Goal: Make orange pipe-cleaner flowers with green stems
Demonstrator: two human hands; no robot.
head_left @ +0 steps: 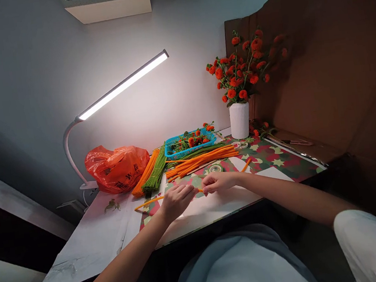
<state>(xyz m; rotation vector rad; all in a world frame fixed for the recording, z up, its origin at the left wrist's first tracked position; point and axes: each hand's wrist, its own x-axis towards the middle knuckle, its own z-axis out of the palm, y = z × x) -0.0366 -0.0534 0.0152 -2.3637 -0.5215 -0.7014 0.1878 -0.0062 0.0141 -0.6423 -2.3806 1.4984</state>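
Note:
An orange pipe cleaner (pixel 149 202) runs through my closed left hand (pixel 179 200), its long end sticking out to the left above the table. My right hand (pixel 217 181) pinches the other end, and a short orange piece shows between the two hands. Both hands are just above white paper (pixel 213 209) near the table's front edge. Beyond them lies a bundle of orange pipe cleaners (pixel 200 161). A roll of tape (pixel 215 168) lies close behind my right hand, and one short orange pipe cleaner (pixel 246 165) is to its right.
Left of the blue basket (pixel 191 151) of orange flowers are green stems (pixel 155 170) and an orange plastic bag (pixel 117 168). A lit desk lamp (pixel 123 86) arches over the left side. Flowers fill a white vase (pixel 239 121) at back right, beside cardboard (pixel 320 74). Pliers-like handles (pixel 298 142) lie nearby.

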